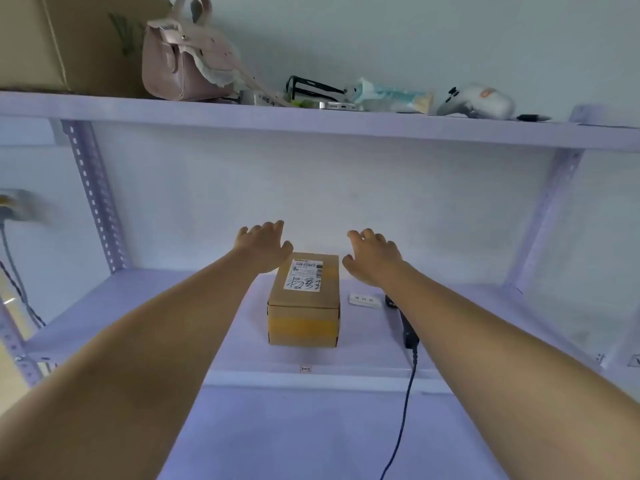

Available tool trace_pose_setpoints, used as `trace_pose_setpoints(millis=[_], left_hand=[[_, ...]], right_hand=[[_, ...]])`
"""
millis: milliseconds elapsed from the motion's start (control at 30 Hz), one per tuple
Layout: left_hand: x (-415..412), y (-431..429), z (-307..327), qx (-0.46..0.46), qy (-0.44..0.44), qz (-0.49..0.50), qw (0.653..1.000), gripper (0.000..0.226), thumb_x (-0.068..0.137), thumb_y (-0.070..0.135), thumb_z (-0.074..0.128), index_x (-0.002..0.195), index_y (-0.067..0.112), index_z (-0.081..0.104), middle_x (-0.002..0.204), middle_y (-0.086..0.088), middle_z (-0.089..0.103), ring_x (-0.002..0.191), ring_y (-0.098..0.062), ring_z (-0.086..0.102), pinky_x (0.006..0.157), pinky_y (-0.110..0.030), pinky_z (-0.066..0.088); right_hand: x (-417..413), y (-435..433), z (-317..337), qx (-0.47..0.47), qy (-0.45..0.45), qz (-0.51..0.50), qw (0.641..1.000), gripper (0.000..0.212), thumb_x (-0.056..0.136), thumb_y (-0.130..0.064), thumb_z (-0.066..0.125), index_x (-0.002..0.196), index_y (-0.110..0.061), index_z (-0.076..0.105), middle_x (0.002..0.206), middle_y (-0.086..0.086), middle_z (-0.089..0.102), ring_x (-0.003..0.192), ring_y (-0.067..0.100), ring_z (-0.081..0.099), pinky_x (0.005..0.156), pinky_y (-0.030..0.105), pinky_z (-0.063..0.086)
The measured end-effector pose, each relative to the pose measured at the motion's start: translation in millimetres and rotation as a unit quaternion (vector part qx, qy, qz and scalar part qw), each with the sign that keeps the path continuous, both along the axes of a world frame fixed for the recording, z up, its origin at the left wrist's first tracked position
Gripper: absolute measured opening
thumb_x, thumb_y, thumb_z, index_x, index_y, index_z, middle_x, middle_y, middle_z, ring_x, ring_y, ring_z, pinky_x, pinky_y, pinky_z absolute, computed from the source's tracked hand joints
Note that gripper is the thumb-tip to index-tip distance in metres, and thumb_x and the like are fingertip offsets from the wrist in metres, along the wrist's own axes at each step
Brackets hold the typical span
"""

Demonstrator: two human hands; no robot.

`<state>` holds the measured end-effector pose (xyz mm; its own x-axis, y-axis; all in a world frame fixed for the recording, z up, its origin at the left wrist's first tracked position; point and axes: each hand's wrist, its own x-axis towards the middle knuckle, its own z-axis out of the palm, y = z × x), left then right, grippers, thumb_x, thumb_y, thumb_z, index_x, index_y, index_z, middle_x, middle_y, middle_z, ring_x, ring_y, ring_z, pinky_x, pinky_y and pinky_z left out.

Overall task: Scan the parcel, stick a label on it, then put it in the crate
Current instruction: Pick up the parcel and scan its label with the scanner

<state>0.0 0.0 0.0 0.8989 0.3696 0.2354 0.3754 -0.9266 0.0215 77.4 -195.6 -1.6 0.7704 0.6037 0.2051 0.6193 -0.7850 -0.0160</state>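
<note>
While both arms reach forward over the lower shelf (166, 306), the parcel (304, 299) sits on it between them, untouched. It is a small brown cardboard box, and its long axis runs away from the person toward the back wall, with one short end facing the camera. A white shipping label (304, 275) already lies on its top face, toward the far end, its print reading upright from the person's side, which suits a scan from above.

The left hand (265, 245) hovers at the far left corner of the box, fingers spread and slack, holding nothing. The right hand (372, 256) mirrors it just off the far right side, equally loose and empty. I judge this flanking pose as the start of a two-sided grip, taking the box by its long flanks so the label stays uncovered.

A black scanner (405, 323) with its cable (403, 424) lies just right of the parcel, partly hidden under the right forearm, within easy reach. A small white strip (364, 300), perhaps the label to stick, rests between box and scanner. No crate is in sight.
</note>
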Motion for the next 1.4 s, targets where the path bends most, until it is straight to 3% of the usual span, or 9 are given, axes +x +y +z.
trace_pose_setpoints(millis=[300,467,600,733,933,1100,1233,1333,1400], left_hand=[[34,64,-42,-0.099,0.021,0.001,0.995,0.059,0.097,0.041,0.026,0.147,0.010,0.024,0.148,-0.014,0.041,0.129,-0.033,0.045,0.104,-0.045,0.034],[40,72,-85,-0.236,0.053,-0.022,0.970,0.064,0.097,0.044,0.025,0.151,0.011,0.015,0.159,-0.011,0.023,0.143,-0.028,0.027,0.114,-0.044,0.024],[38,76,-117,-0.398,0.059,-0.034,0.915,0.066,0.097,0.052,0.026,0.151,0.013,0.022,0.159,-0.006,0.023,0.145,-0.024,0.022,0.116,-0.042,0.019],[32,78,-135,-0.589,0.061,-0.016,0.806,0.068,0.092,0.061,0.032,0.146,0.019,0.033,0.154,-0.005,0.034,0.138,-0.026,0.035,0.112,-0.043,0.028],[23,75,-157,-0.735,0.069,-0.050,0.672,0.069,0.074,0.066,0.057,0.131,0.028,0.051,0.132,-0.003,0.061,0.123,-0.019,0.054,0.110,-0.044,0.039],[7,70,-158,-0.751,0.064,-0.121,0.646,0.083,0.059,0.066,0.071,0.133,0.051,0.038,0.132,0.010,0.059,0.119,-0.016,0.057,0.088,-0.035,0.052],[-4,77,-161,-0.744,0.011,-0.124,0.657,0.085,0.060,0.057,0.071,0.137,0.048,0.035,0.126,0.010,0.064,0.115,-0.016,0.062,0.095,-0.041,0.052],[-12,80,-159,-0.733,-0.015,-0.145,0.664,0.084,0.062,0.053,0.073,0.137,0.048,0.035,0.125,0.010,0.067,0.114,-0.015,0.063,0.097,-0.040,0.051],[-17,79,-155,-0.728,-0.033,-0.159,0.666,0.084,0.061,0.049,0.075,0.134,0.051,0.035,0.120,0.009,0.069,0.108,-0.011,0.066,0.081,-0.026,0.056]], right_hand=[[47,29,-52,0.096,0.131,-0.067,0.984,0.055,0.096,-0.035,0.037,0.145,-0.013,0.027,0.143,0.015,0.039,0.126,0.034,0.043,0.099,0.045,0.041],[45,46,-88,0.251,0.290,-0.091,0.919,0.063,0.096,-0.042,0.039,0.150,-0.016,0.022,0.153,0.011,0.032,0.133,0.031,0.041,0.093,0.036,0.038],[37,53,-114,0.344,0.369,-0.109,0.856,0.065,0.092,-0.048,0.040,0.149,-0.020,0.026,0.152,0.005,0.038,0.133,0.026,0.040,0.102,0.038,0.034],[32,56,-126,0.414,0.399,-0.133,0.807,0.055,0.091,-0.047,0.044,0.139,-0.021,0.043,0.139,-0.003,0.050,0.123,0.019,0.049,0.090,0.032,0.040],[24,56,-127,0.482,0.398,-0.111,0.773,0.015,0.092,-0.031,0.051,0.101,-0.035,0.062,0.103,-0.013,0.068,0.092,0.004,0.063,0.069,0.021,0.050],[7,49,-131,0.530,0.407,-0.046,0.742,0.023,0.095,-0.027,0.054,0.108,-0.046,0.058,0.100,-0.028,0.070,0.091,-0.008,0.068,0.065,0.009,0.051],[9,29,-133,0.500,0.347,-0.051,0.791,0.036,0.094,-0.035,0.055,0.130,-0.032,0.053,0.130,-0.014,0.056,0.119,0.002,0.053,0.094,0.022,0.040],[39,-12,-125,0.442,0.092,-0.218,0.865,0.055,0.085,-0.030,0.068,0.134,-0.011,0.051,0.132,0.012,0.056,0.125,0.031,0.049,0.103,0.041,0.039],[58,-41,-126,0.355,0.123,-0.338,0.863,0.077,0.080,-0.042,0.070,0.142,-0.009,0.039,0.140,0.019,0.047,0.131,0.038,0.040,0.105,0.048,0.036]])
